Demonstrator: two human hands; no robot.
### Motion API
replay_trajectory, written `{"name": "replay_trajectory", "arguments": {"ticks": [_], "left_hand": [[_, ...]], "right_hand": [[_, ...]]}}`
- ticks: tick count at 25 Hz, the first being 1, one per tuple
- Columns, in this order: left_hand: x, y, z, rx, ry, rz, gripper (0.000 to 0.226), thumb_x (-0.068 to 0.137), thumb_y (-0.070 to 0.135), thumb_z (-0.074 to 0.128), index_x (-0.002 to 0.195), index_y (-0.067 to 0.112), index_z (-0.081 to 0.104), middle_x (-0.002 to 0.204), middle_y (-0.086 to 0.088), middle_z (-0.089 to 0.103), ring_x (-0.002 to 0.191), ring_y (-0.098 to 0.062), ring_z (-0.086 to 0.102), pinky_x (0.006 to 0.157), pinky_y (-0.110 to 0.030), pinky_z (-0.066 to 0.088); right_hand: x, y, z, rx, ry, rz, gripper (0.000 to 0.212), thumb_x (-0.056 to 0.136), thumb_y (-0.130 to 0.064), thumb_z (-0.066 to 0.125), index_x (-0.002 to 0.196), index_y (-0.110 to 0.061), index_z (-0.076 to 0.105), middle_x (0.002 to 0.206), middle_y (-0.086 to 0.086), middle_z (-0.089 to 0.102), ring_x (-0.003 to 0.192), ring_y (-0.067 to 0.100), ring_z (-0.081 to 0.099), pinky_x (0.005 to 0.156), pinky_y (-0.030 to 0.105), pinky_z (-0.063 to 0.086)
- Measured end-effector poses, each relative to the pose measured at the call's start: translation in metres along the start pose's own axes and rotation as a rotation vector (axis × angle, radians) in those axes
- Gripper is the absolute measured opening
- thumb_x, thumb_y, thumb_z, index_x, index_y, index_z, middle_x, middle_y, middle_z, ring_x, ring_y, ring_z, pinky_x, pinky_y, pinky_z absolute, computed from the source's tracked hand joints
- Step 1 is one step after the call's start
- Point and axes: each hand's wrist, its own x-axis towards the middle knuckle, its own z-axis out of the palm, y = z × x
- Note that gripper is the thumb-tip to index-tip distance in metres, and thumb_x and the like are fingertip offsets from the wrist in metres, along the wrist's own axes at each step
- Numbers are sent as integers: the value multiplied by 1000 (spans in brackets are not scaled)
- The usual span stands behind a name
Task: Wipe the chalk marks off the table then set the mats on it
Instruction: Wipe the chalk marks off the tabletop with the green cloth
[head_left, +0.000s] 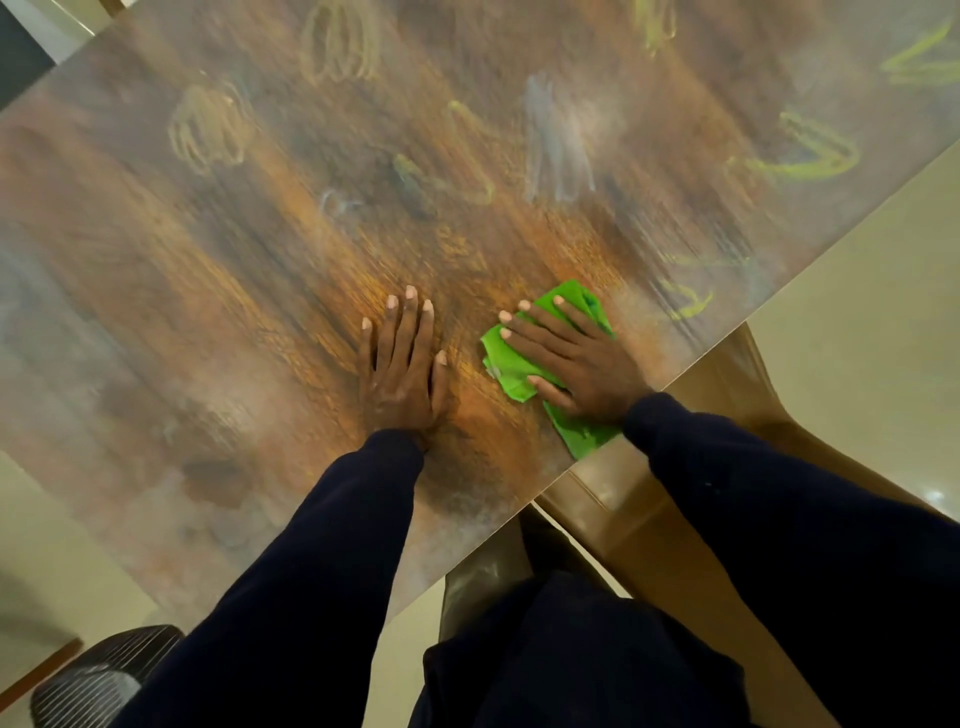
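Sleeves (322, 545) of dark fabric reach from the near side over the wood-grain worktop (208, 312), and a brown chair (649, 514) stands at its near right edge. The left grip (402, 364) lies flat on bare wood with its fingers straight, holding nothing. Just to its right, the right grip (571, 364) presses a crumpled green cloth (506, 366) onto the worktop close to that edge, fingers spread flat over it. Farther off, blurred chalk marks (810, 156) in yellow-green, tan and white are scattered across the far half.
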Motion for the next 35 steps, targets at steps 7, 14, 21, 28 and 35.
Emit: {"name": "replay_trajectory", "arguments": {"ticks": [7,14,21,28,35], "left_hand": [[-2,-4,2,9,-9,17,54,112,27,40,161,5,43,170,-16,35,160,-32,31,127,-59,30],[-4,2,-5,-2,-101,12,58,112,29,32,166,7,32,175,-16,24,164,-32,20,131,-59,19],[90,43,15,-54,-182,132,61,113,28,33,169,7,23,178,-14,15,165,-32,11,131,-60,14],[91,44,16,-30,-222,125,61,113,27,33,169,8,20,178,-13,12,166,-30,8,131,-61,14],[92,45,16,-8,-237,114,62,113,30,32,170,9,19,179,-12,10,166,-29,7,132,-58,11]], "right_hand": [[72,33,-16,-112,144,548,60,112,-33,36,167,-8,31,175,12,28,163,34,23,132,58,15],[29,-63,6,-23,45,429,64,113,-42,34,168,-10,29,177,11,22,165,32,17,131,60,17],[-22,27,-24,-63,50,593,66,112,-45,36,170,-14,25,179,4,18,166,26,12,132,57,13],[63,55,-24,-54,174,830,67,112,-44,33,169,-10,25,177,12,20,165,34,16,132,60,12],[-66,51,-24,-47,-37,228,65,113,-43,33,169,-11,26,178,9,20,165,31,16,133,58,14]]}}
